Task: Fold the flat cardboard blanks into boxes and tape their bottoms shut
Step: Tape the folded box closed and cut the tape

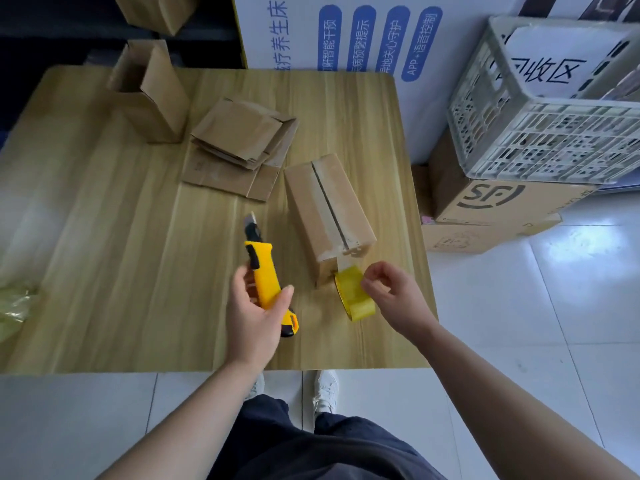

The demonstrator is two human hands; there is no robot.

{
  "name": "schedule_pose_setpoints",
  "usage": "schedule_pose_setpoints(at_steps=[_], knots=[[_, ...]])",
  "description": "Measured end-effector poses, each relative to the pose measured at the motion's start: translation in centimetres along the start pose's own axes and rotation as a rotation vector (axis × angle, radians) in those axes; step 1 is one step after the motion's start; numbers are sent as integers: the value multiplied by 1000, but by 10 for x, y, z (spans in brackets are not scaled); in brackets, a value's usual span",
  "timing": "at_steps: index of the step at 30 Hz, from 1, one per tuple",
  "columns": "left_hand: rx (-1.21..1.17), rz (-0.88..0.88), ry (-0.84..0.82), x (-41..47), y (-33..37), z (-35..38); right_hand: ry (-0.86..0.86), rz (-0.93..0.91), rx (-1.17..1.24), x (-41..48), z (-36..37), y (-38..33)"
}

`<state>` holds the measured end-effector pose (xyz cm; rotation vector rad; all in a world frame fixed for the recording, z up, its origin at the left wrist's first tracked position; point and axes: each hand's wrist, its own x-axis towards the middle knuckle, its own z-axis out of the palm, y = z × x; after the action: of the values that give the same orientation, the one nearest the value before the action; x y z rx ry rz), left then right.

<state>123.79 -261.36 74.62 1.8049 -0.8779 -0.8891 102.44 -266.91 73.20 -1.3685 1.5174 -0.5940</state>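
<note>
A folded cardboard box [329, 209] lies on the wooden table [104, 237] with its flap seam facing up and clear tape along it. Tape runs from its near end down to a yellow tape roll [353, 296], which my right hand [391, 296] grips at its right side. My left hand [256, 306] holds a yellow utility knife [266, 275], blade extended and pointing away from me, left of the box. A stack of flat cardboard blanks [239, 147] lies behind the knife. An upright open box [149, 95] stands at the far left.
Crumpled yellowish plastic [14, 306] lies at the table's left edge. Right of the table, a grey plastic crate [547, 98] sits on a printed carton [485, 209] on the tiled floor. A white printed board [346, 36] stands behind the table. Another box [156, 12] sits at the far top left.
</note>
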Motion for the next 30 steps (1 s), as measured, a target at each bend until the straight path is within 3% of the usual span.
schedule_pose_setpoints(at_steps=[3, 8, 14, 16, 20, 24, 28, 30], knots=[[6, 150, -106, -18, 19, 14, 10, -28, -29, -5, -8, -12], [80, 287, -261, -33, 32, 49, -87, -63, 244, -18, -19, -33], [131, 361, -306, -34, 38, 74, -108, 12, 323, -21, -35, -34], [71, 287, -318, -35, 35, 76, -92, 46, 376, -19, -44, -31], [44, -114, -247, -28, 20, 79, -79, 115, 333, -10, -64, -24], [-140, -404, -319, -16, 6, 94, -120, 135, 203, -5, -76, -24], [-199, -447, -275, -14, -2, 109, -124, -3, -158, -4, -83, -31], [-154, -416, -262, -11, 1, 109, -154, -56, -217, -4, -89, -34]])
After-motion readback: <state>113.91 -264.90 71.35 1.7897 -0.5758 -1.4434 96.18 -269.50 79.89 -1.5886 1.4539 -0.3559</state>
